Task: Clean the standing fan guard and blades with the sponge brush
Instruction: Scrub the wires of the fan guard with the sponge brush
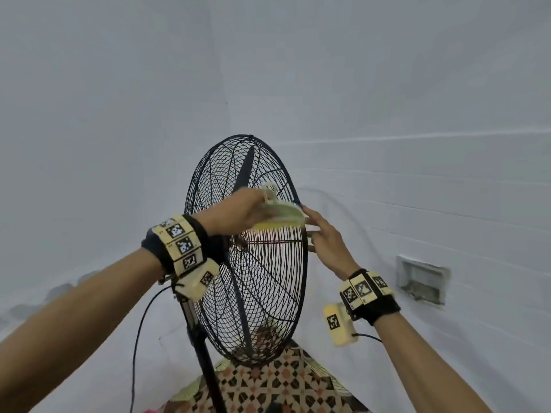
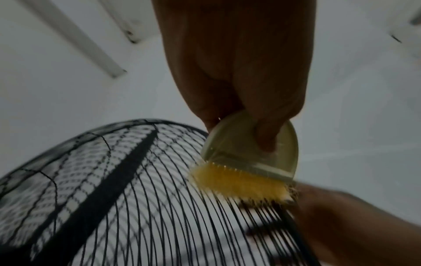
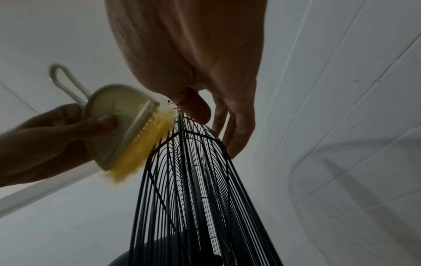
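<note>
From the head view, our left hand [image 1: 238, 211] grips the sponge brush [image 1: 278, 214] by its pale half-round back, fingers curled over it, and holds its yellow bristles against the front wires of the black fan guard [image 1: 262, 281], near the right edge. Our right hand [image 1: 323, 242] lies on the rim there with its fingers straight, holding nothing. A dark blade [image 1: 246, 171] shows through the wires in the upper half. The fan stands on a black pole [image 1: 205, 362] over a patterned mat [image 1: 277, 386], by a white wall [image 1: 387, 84].

At the left wrist, the left hand [image 2: 237, 72] pinches the sponge brush [image 2: 250, 158], thumb pressed on the flat back; the yellow bristles meet the fan guard [image 2: 141, 207] wires. The blade [image 2: 109, 180] runs as a dark band behind them.

At the right wrist, the right hand [image 3: 205, 72] is spread nearly flat, its thumb and fingers touching the top of the fan guard [image 3: 193, 189] on either side of the rim. The sponge brush [image 3: 123, 129] presses the guard's left face.
</note>
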The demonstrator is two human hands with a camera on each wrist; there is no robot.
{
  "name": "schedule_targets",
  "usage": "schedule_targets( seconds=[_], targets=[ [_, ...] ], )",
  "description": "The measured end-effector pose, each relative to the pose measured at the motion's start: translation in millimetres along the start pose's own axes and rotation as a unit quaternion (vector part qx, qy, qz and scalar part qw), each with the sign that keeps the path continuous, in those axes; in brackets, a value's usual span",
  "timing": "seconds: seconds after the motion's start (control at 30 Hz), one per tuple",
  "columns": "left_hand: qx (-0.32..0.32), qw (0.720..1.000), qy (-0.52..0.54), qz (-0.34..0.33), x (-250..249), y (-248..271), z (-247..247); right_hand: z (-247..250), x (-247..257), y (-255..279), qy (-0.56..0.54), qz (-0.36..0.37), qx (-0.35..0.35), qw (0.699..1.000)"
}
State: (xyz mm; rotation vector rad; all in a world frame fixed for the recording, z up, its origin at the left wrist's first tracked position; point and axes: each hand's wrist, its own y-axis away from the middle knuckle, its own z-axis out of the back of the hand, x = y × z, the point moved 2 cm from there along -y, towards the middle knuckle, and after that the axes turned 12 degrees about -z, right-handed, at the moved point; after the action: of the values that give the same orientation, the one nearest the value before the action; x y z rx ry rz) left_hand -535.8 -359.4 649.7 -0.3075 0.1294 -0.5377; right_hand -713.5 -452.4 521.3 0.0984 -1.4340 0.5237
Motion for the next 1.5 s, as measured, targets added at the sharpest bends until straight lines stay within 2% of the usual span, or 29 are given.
schedule_targets(
  seconds=[0.07,0.1,0.13,0.2,0.27,0.3,0.37,0.4,0.47,0.57,0.6,0.67,0.73,0.83,0.9,1.1,1.2,1.3,1.43,1.5],
  targets=[
    [-0.125,0.989,-0.037,0.07,11,-10,30,-2,5,0,-0.034,-0.01,0.008,0.999],
    [-0.147,0.983,-0.049,0.094,16,-13,37,-4,8,0,-0.04,-0.014,0.005,0.999],
    [-0.128,0.986,-0.045,0.095,17,-13,36,-5,10,1,-0.035,-0.016,-0.002,0.999],
    [-0.026,0.999,0.004,0.036,13,-7,13,-6,14,3,-0.006,-0.012,-0.034,0.999],
    [0.054,0.997,0.061,-0.014,13,3,-9,-9,20,6,0.038,0.041,-0.071,0.996],
    [0.058,0.995,0.075,-0.028,19,6,-13,-13,26,7,0.072,0.076,-0.077,0.991],
    [0.03,0.995,0.082,-0.048,35,0,-7,-23,39,6,0.168,0.122,-0.094,0.974],
    [0.026,0.995,0.077,-0.059,44,-5,0,-28,44,4,0.21,0.121,-0.116,0.963],
    [-0.001,0.995,0.062,-0.076,66,-20,15,-41,49,1,0.238,0.104,-0.17,0.951],
    [-0.101,0.991,0.0,-0.083,104,-52,49,-71,47,-1,0.257,0.049,-0.22,0.94],
    [-0.101,0.991,-0.044,-0.076,117,-65,58,-84,45,-3,0.275,0.02,-0.248,0.929],
    [-0.034,0.988,-0.137,-0.057,141,-90,67,-107,43,-9,0.295,-0.014,-0.317,0.902],
    [0.02,0.988,-0.141,-0.054,158,-108,70,-123,45,-16,0.293,-0.017,-0.375,0.879],
    [0.016,0.994,-0.088,-0.065,172,-115,77,-133,49,-24,0.307,0.003,-0.437,0.846],
    [-0.013,0.995,-0.059,-0.075,184,-107,88,-138,53,-25,0.311,0.035,-0.468,0.827],
    [-0.1,0.992,-0.018,-0.074,212,-59,136,-149,88,-39,0.302,0.134,-0.459,0.825],
    [-0.154,0.984,-0.067,-0.056,225,-22,164,-150,107,-57,0.265,0.232,-0.446,0.823],
    [-0.218,0.967,-0.123,-0.038,238,18,182,-153,119,-78,0.133,0.327,-0.424,0.834],
    [-0.301,0.933,-0.197,0.008,250,57,190,-160,134,-110,-0.077,0.29,-0.438,0.847],
    [-0.33,0.914,-0.235,0.028,249,68,190,-161,143,-124,-0.187,0.263,-0.447,0.834]
  ],
)
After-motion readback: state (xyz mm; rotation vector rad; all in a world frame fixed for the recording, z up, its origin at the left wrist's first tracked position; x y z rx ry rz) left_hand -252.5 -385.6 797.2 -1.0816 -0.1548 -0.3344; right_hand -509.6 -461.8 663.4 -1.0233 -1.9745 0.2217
